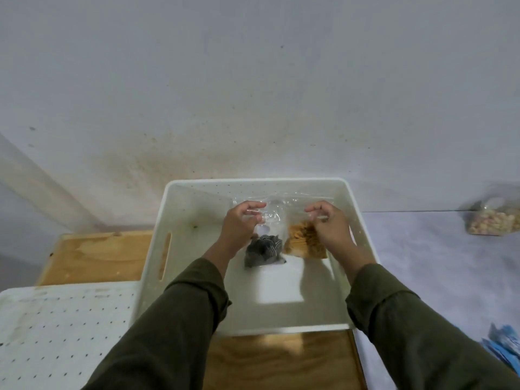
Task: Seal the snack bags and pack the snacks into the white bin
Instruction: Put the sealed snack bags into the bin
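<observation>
The left hand [242, 220] pinches the clear dark-snack bag [263, 249], the right hand [327, 223] the orange-snack bag [305, 243]; both bags stand inside the white bin [363, 220], hanging toward 6 o'clock from the hands. A third bag [491, 222] waits on the tabletop at 3 o'clock, nearer the right hand. No readable writing.

No readable text, label, brand, number or sign anywhere. Clear snack bags [281, 235] in white bin [363, 220] carry no legible print. Blue packets [503, 347] at right edge too blurred and cut off to read.
</observation>
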A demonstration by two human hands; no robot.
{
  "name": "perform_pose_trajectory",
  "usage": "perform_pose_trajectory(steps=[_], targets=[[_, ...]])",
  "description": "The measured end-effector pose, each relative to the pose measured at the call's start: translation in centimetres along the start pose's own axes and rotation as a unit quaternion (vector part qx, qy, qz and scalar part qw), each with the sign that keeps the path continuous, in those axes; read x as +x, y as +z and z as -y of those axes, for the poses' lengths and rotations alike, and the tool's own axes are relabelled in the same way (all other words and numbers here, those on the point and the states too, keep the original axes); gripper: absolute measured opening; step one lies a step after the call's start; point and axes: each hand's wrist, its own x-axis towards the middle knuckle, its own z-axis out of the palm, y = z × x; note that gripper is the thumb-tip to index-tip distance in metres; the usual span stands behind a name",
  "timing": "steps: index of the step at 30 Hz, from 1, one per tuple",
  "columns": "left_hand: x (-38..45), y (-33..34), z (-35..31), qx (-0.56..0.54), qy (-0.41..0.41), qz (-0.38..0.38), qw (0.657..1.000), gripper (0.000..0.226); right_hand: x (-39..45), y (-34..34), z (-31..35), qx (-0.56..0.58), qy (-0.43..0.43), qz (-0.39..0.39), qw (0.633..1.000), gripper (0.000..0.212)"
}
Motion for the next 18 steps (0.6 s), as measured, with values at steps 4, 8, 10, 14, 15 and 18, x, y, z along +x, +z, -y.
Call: perform_pose_trajectory(steps=[4,8,10,14,15,18], targets=[[1.8,0.8,0.8,0.013,0.012,-0.01,1.0,0.027,2.2,0.7,-1.0,-0.008,-0.005,-0.023,1.0,0.034],[2.4,1.4,1.1,-0.019,0.016,-0.035,0.999,0.023,3.3,0.9,-1.4,-0.018,0.005,-0.03,0.999,0.035],[2.6,1.5,0.7,-0.028,0.025,-0.038,0.999,0.025,3.6,0.8,-1.0,-0.02,-0.003,-0.034,0.999,0.034],[2.6,1.6,0.1,-0.004,0.066,-0.048,0.997,0.031,3.5,0.5,0.0,-0.028,-0.032,-0.05,0.998,0.033],[2.5,1.5,0.0,0.01,0.071,-0.053,0.996,0.032,3.4,0.4,0.3,-0.039,-0.038,-0.058,0.997,0.033],[1.8,1.2,-0.7,0.074,0.095,-0.075,0.99,0.028,2.5,-0.1,1.2,-0.07,-0.06,-0.072,0.993,0.033]])
